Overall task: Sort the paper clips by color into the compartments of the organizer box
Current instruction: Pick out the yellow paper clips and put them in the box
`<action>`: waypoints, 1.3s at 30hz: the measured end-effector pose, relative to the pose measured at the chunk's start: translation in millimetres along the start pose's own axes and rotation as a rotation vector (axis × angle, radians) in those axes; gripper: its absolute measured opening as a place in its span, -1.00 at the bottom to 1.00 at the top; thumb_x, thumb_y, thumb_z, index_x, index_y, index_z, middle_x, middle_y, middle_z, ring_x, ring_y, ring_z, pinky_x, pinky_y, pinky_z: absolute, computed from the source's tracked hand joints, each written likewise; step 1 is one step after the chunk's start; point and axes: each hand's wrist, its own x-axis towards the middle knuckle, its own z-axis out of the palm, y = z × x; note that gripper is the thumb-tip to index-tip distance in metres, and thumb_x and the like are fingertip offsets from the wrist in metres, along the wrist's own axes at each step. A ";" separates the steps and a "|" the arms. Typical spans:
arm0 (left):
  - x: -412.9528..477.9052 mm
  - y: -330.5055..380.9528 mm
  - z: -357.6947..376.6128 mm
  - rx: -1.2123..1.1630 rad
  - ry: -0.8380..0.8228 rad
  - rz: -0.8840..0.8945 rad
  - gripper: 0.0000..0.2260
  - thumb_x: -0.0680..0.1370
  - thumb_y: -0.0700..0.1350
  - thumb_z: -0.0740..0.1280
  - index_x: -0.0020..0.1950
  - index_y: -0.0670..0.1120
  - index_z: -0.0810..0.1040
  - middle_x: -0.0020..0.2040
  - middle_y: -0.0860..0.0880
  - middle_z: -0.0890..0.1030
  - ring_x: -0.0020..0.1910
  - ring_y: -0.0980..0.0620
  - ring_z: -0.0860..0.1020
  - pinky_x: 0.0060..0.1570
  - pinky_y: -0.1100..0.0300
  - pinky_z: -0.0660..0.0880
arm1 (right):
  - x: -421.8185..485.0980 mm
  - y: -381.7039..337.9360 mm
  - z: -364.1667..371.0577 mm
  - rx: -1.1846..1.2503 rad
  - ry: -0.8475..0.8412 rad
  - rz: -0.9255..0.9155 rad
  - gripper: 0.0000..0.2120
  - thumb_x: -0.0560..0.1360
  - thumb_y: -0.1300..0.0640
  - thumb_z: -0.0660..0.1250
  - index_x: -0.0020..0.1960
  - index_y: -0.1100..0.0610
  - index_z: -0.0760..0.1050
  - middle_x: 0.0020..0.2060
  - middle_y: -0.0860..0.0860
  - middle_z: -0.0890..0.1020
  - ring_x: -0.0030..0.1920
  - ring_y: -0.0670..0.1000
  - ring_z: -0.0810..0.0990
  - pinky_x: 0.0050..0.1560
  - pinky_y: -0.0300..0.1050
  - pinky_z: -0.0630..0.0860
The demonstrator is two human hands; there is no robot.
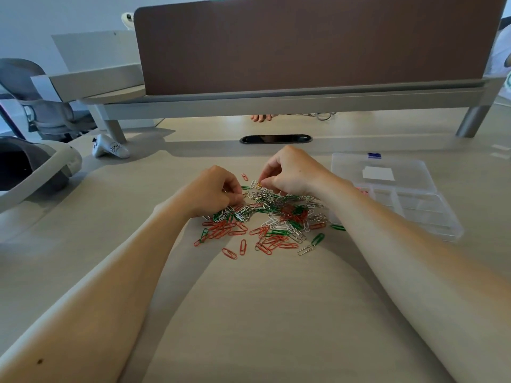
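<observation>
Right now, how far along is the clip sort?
Barely started. Done: the organizer box shows only a hint of red in one compartment. In hand: the right hand pinches a yellowish clip; the left hand has its fingers curled in the pile, hold unclear. Left: nearly the whole mixed pile of red, green, white clips on the desk.

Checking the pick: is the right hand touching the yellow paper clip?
Touching. Head view: the right hand pinches the yellow paper clip between thumb and forefinger.
</observation>
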 end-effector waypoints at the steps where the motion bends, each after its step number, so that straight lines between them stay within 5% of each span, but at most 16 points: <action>1: -1.0 -1.1 -1.5 -0.032 0.018 -0.007 -0.98 0.49 -0.17 0.42 -0.12 -0.11 0.64 -0.22 0.00 0.63 -0.29 0.12 0.53 -0.26 0.31 0.47 | -0.2 -0.5 0.1 0.004 -0.002 0.000 -0.91 0.50 0.23 0.40 -0.09 0.11 0.68 -0.39 -0.14 0.58 -0.41 -0.23 0.51 -0.31 -0.32 0.41; 12: -10.3 -6.1 -1.1 -0.175 0.124 0.014 -0.89 0.47 -0.19 0.44 -0.02 -0.09 0.66 -0.25 0.03 0.69 -0.26 0.20 0.65 -0.12 0.33 0.57 | -2.6 -2.4 0.1 0.000 -0.004 -0.010 -0.92 0.50 0.22 0.40 -0.07 0.12 0.67 -0.40 -0.16 0.56 -0.39 -0.22 0.50 -0.33 -0.33 0.40; 17: -8.5 -8.7 0.7 -0.043 0.195 0.019 -0.88 0.49 -0.15 0.41 0.01 -0.03 0.67 -0.09 0.05 0.66 -0.17 0.18 0.58 -0.16 0.38 0.47 | -2.2 -1.9 -0.1 0.015 0.004 -0.009 -0.92 0.51 0.22 0.39 -0.08 0.11 0.67 -0.40 -0.15 0.57 -0.40 -0.22 0.51 -0.34 -0.34 0.40; 23: 1.4 -0.9 11.2 0.160 0.141 0.037 -0.93 0.47 0.05 0.42 -0.06 0.14 0.62 -0.08 0.11 0.57 -0.07 0.07 0.49 0.10 -0.05 0.46 | 0.2 1.6 -0.8 0.039 0.020 0.000 -0.92 0.50 0.23 0.40 -0.09 0.12 0.67 -0.33 -0.05 0.64 -0.32 -0.06 0.61 -0.28 -0.19 0.57; 26: 6.9 2.0 13.6 0.174 0.089 -0.009 -0.97 0.47 0.04 0.43 -0.15 0.13 0.61 -0.15 0.16 0.59 -0.10 0.08 0.50 0.15 -0.09 0.44 | 1.7 4.0 -1.4 0.033 0.034 -0.003 -0.91 0.50 0.23 0.39 -0.11 0.11 0.67 -0.28 0.02 0.68 -0.27 0.00 0.66 -0.25 -0.16 0.62; 30: 8.0 2.8 12.4 0.168 0.060 -0.035 -0.92 0.47 -0.02 0.44 -0.22 0.09 0.59 -0.17 0.13 0.60 -0.12 0.06 0.51 0.13 -0.08 0.47 | 2.3 4.5 -1.3 0.028 0.032 -0.006 -0.91 0.50 0.23 0.40 -0.12 0.11 0.66 -0.26 0.03 0.69 -0.28 -0.01 0.65 -0.26 -0.18 0.62; 34: 3.5 4.0 9.5 0.101 0.026 -0.022 -0.94 0.49 -0.08 0.43 -0.18 -0.01 0.61 -0.15 0.03 0.62 -0.22 0.13 0.49 -0.10 0.14 0.48 | 1.6 4.5 -1.8 0.038 0.029 -0.006 -0.91 0.50 0.24 0.39 -0.11 0.11 0.66 -0.26 0.05 0.69 -0.29 -0.01 0.65 -0.26 -0.17 0.62; 39: -4.8 4.1 4.2 -0.035 0.122 -0.015 -0.97 0.49 -0.16 0.42 -0.14 -0.09 0.62 -0.22 -0.01 0.64 -0.21 0.04 0.57 -0.13 0.16 0.55 | 0.1 1.4 -2.7 0.082 0.012 -0.019 -0.94 0.48 0.24 0.42 -0.08 0.15 0.67 -0.32 0.02 0.67 -0.30 0.00 0.64 -0.18 -0.09 0.65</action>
